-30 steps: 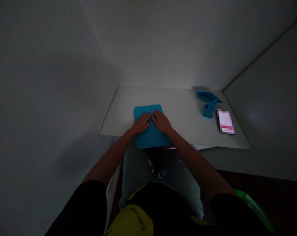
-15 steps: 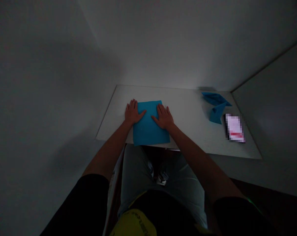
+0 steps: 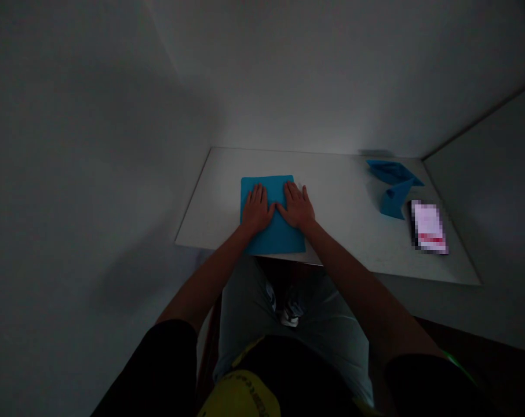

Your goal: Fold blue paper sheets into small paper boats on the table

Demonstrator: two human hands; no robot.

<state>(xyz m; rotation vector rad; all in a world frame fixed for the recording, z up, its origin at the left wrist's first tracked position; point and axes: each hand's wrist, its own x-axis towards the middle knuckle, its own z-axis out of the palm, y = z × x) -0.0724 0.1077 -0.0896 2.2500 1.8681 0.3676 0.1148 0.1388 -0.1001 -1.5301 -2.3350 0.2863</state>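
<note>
A blue sheet of paper (image 3: pixel 274 238) lies flat on the white table, its near edge close to the table's front edge. My left hand (image 3: pixel 256 209) rests palm down on its left half, fingers stretched away from me. On the right half, my right hand (image 3: pixel 298 207) lies flat too, some of its fingers reaching past the sheet's right edge. The two thumbs point inward and nearly meet over the middle of the sheet. Neither hand grips anything.
A folded blue paper shape (image 3: pixel 395 188) stands at the back right of the white table (image 3: pixel 341 231). Beside it lies a phone-like object (image 3: pixel 428 227) with a blurred, bright face. Walls (image 3: pixel 288 75) border the table at the back and on the right.
My left hand has slid rightward from the sheet's left edge onto the sheet, bringing the thumbs together. My right hand stays flat on the right side. The view has shifted slightly.
</note>
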